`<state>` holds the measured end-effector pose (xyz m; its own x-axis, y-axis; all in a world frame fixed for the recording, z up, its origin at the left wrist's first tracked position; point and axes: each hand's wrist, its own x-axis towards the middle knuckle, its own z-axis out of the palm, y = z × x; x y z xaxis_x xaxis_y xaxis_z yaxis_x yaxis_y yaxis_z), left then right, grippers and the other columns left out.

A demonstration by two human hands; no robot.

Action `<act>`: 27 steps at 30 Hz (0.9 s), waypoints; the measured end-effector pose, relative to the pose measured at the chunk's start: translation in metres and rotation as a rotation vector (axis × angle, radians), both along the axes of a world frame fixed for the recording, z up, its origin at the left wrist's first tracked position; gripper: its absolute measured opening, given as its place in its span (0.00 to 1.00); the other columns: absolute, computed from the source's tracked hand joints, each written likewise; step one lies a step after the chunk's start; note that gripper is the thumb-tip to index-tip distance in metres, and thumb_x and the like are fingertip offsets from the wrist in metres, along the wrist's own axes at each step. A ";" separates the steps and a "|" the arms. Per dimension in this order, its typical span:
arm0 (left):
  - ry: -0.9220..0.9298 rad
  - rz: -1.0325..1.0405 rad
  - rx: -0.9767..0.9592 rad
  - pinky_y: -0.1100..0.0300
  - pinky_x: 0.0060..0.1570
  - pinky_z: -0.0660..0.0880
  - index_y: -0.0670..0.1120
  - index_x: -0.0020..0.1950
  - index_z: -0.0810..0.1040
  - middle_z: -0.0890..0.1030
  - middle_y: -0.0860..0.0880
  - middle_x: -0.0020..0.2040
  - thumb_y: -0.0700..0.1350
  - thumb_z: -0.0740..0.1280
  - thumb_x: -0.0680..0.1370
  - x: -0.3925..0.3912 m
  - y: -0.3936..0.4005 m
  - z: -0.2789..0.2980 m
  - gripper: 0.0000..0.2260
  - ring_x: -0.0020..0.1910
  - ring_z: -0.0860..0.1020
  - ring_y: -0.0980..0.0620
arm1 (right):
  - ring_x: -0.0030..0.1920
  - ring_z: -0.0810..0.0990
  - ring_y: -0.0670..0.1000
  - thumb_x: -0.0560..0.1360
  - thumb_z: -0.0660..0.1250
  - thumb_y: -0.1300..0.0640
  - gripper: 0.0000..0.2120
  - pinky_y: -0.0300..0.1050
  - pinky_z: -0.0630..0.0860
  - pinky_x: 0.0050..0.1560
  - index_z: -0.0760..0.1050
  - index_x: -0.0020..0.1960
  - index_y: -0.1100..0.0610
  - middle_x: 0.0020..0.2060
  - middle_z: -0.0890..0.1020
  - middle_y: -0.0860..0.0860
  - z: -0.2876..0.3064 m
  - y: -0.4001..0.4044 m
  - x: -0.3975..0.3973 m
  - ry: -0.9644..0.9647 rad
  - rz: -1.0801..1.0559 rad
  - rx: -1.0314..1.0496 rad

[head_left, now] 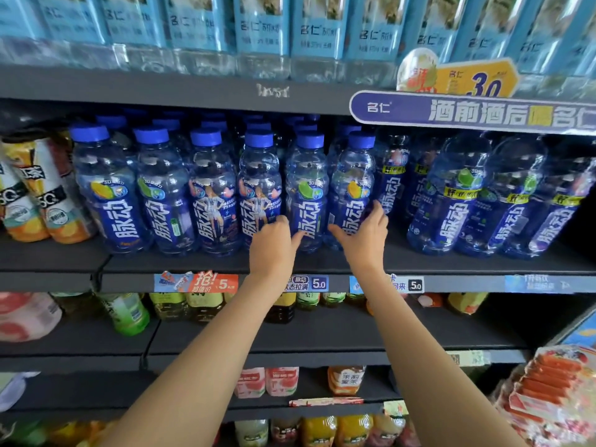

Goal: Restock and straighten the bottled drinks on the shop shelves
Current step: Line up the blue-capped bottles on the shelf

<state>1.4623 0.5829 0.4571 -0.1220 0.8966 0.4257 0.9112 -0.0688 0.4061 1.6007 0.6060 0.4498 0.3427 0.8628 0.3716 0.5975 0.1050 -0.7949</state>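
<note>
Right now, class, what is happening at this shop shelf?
A person is straightening blue-capped drink bottles on a dark shelf. The left hand touches the fifth bottle in the front row with a fingertip. The right hand wraps round the sixth bottle beside it. Both bottles stand upright, labels facing out. Shrink-wrapped packs sit to the right.

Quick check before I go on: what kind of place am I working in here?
Most likely a shop's drinks aisle. Dark shelves hold rows of identical blue bottles, price tags are clipped along the shelf edge, and a promo sign hangs above.
</note>
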 end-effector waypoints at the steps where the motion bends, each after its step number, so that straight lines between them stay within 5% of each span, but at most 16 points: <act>1: -0.035 -0.029 0.038 0.54 0.45 0.77 0.42 0.56 0.74 0.82 0.46 0.48 0.51 0.62 0.78 -0.005 -0.005 -0.001 0.14 0.47 0.80 0.47 | 0.66 0.64 0.58 0.71 0.72 0.55 0.37 0.43 0.62 0.64 0.57 0.72 0.64 0.67 0.64 0.60 0.003 -0.006 -0.003 -0.042 -0.029 0.107; 6: -0.090 -0.029 0.370 0.56 0.46 0.75 0.42 0.55 0.76 0.80 0.47 0.47 0.43 0.68 0.75 -0.052 -0.040 -0.005 0.11 0.47 0.79 0.48 | 0.61 0.67 0.56 0.71 0.71 0.58 0.24 0.42 0.64 0.60 0.68 0.62 0.65 0.61 0.69 0.61 0.028 -0.026 -0.051 -0.186 0.063 0.488; 12: 0.058 0.247 0.469 0.45 0.55 0.69 0.41 0.59 0.72 0.74 0.40 0.56 0.47 0.71 0.71 -0.127 -0.051 0.001 0.20 0.56 0.73 0.40 | 0.59 0.70 0.57 0.73 0.69 0.50 0.27 0.49 0.68 0.59 0.67 0.64 0.63 0.58 0.72 0.58 0.020 -0.031 -0.123 -0.263 0.114 0.270; 18: 0.489 0.017 0.485 0.45 0.65 0.59 0.47 0.65 0.73 0.71 0.42 0.67 0.48 0.75 0.67 -0.176 -0.031 -0.004 0.28 0.66 0.64 0.44 | 0.67 0.64 0.60 0.72 0.68 0.43 0.37 0.52 0.63 0.64 0.58 0.71 0.62 0.67 0.67 0.58 0.014 -0.031 -0.155 -0.285 -0.161 -0.029; 23: 0.624 -0.088 0.338 0.36 0.62 0.65 0.53 0.69 0.69 0.67 0.44 0.72 0.50 0.79 0.61 -0.191 -0.028 -0.006 0.39 0.71 0.59 0.41 | 0.67 0.65 0.61 0.70 0.70 0.43 0.41 0.56 0.67 0.64 0.57 0.71 0.62 0.66 0.70 0.59 0.017 -0.022 -0.167 -0.138 -0.227 -0.103; 27: 0.682 -0.118 0.285 0.33 0.60 0.64 0.57 0.69 0.68 0.68 0.44 0.71 0.42 0.79 0.60 -0.194 -0.031 -0.009 0.40 0.71 0.62 0.35 | 0.64 0.69 0.60 0.69 0.74 0.50 0.35 0.52 0.70 0.58 0.60 0.66 0.64 0.64 0.69 0.60 0.018 -0.026 -0.178 0.046 -0.227 -0.041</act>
